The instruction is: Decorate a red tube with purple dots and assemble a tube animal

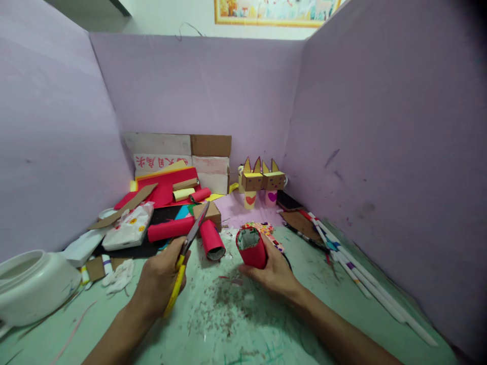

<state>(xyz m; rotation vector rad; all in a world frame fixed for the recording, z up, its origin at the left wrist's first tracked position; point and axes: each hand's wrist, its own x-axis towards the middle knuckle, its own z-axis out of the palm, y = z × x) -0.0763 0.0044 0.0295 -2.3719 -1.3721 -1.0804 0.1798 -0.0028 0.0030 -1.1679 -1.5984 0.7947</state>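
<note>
My left hand (160, 276) grips yellow-handled scissors (175, 291), their dark blades pointing up and away to the right. In my right hand (276, 268) is a red tube (255, 253), tilted so its open top with a grey-green inside faces me. Between the hands, a bit farther off, another red tube (210, 238) lies on the table, leaning against a small brown box (212, 213). A third red tube (169, 229) lies behind the scissors, to the left. Patterned paper (266, 229) lies just behind my right hand.
Two cardboard animal figures (251, 183) stand at the back. Red sheets (163, 185) and a flattened carton (211, 147) are back left, near a tissue pack (129, 228). A white pot (34, 284) sits far left; long white sticks (365, 279) lie right. Scraps litter the green table (213, 339).
</note>
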